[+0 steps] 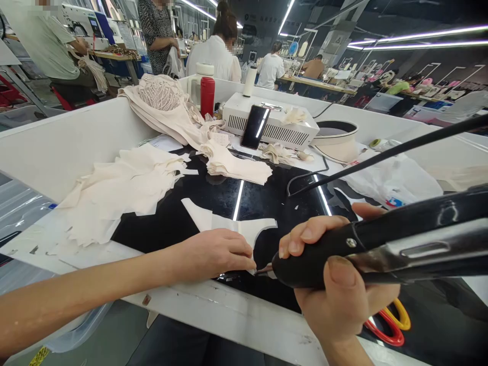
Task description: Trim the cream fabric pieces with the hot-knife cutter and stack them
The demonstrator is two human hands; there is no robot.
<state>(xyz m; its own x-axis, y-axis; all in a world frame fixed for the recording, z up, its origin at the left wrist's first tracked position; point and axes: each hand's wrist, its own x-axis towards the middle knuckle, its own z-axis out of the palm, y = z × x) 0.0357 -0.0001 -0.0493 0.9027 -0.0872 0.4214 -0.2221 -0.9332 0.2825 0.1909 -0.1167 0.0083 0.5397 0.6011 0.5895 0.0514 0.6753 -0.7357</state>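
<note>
Both hands are engaged: the left hand (219,252) pinches the near end of white cloth (251,230) on the black tabletop (163,231); the right hand (341,300) wraps around a black tool (310,262). Its tip, slipping left, could nick the pinching hand.

tubes (286,17): bright, overhead
black top (171,223): glare streaks
tool (381,249): metal glint
edges: stretched
far benches (314,85): soft from here

The left hand (221,254) and forearm (114,279) are bare; the legwear (179,343) is dark.
</note>
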